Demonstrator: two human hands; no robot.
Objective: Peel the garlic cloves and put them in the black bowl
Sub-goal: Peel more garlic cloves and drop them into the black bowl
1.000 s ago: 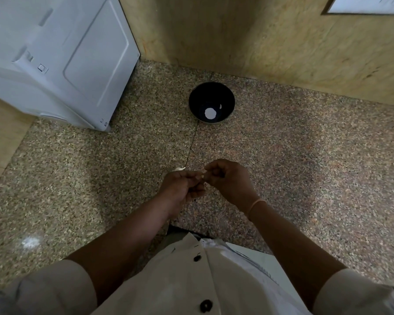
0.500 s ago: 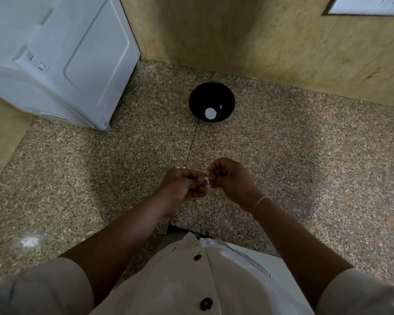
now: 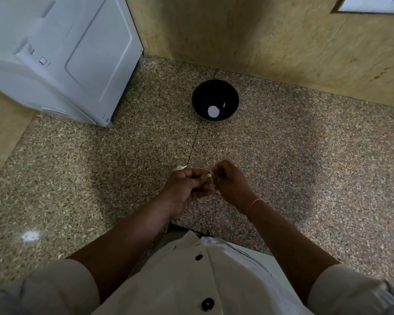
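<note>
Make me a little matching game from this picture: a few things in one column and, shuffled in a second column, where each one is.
Things
1. black bowl
2. garlic clove
3. white appliance
4. thin wrist band

Places
A. around the right wrist
B. pinched between the left hand and the right hand
C. on the speckled stone surface, near the wall, beyond the hands
D. at the upper left of the view

Pairs: 1-C, 2-B, 3-D, 4-A
</note>
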